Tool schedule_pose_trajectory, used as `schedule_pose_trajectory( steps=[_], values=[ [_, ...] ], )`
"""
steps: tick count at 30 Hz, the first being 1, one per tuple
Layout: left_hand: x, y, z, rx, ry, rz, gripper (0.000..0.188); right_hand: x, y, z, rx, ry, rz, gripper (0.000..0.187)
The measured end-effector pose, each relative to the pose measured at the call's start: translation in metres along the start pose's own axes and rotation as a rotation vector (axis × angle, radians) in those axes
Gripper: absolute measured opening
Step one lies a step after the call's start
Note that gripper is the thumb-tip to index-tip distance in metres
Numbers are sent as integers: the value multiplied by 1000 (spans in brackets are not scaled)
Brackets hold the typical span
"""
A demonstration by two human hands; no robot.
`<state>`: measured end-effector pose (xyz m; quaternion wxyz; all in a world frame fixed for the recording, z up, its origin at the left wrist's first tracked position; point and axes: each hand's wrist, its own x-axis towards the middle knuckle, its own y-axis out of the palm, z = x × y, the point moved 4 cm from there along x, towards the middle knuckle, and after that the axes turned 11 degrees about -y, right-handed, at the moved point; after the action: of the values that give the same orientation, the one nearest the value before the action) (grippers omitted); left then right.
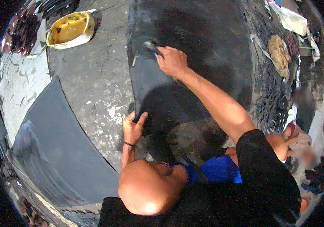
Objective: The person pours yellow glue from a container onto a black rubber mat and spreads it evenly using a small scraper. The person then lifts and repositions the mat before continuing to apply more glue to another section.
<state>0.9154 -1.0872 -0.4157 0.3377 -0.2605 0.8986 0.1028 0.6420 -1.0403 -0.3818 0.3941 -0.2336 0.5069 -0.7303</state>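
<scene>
A large black sheet (207,49), like rubber, lies in front of me and runs off the top of the picture. My left hand (132,128) pinches its near left edge, thumb on top and fingers curled underneath. Farther up, near the sheet's left side, my right hand (173,62) is closed around a short, dark, brush-like tool (152,46). The tool's pale tip is blurred and over the sheet. Beside that tip, a small light strip (134,60) sticks out at the sheet's edge.
A yellow-lined tub (72,30) with dark stains stands at far left. Another dark sheet (63,147) lies left of me. Black strips (271,102) are heaped at right, near a brown crumpled bag (278,53). Another person (300,140) is at the right edge.
</scene>
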Motion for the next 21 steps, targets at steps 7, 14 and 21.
schedule_pose_trajectory(
  steps=[7, 14, 21],
  values=[
    [-2, 0, 26, 63, 99, -230, 17, -46, 64, 116, 133, -957, 233, 34],
    [-40, 10, 65, -282, -199, -236, 14, -8, 2, 5, -88, -220, 0, 31],
    [-47, 16, 72, -357, -136, -224, 15, -63, 52, 82, -67, -659, 195, 29]
  ],
)
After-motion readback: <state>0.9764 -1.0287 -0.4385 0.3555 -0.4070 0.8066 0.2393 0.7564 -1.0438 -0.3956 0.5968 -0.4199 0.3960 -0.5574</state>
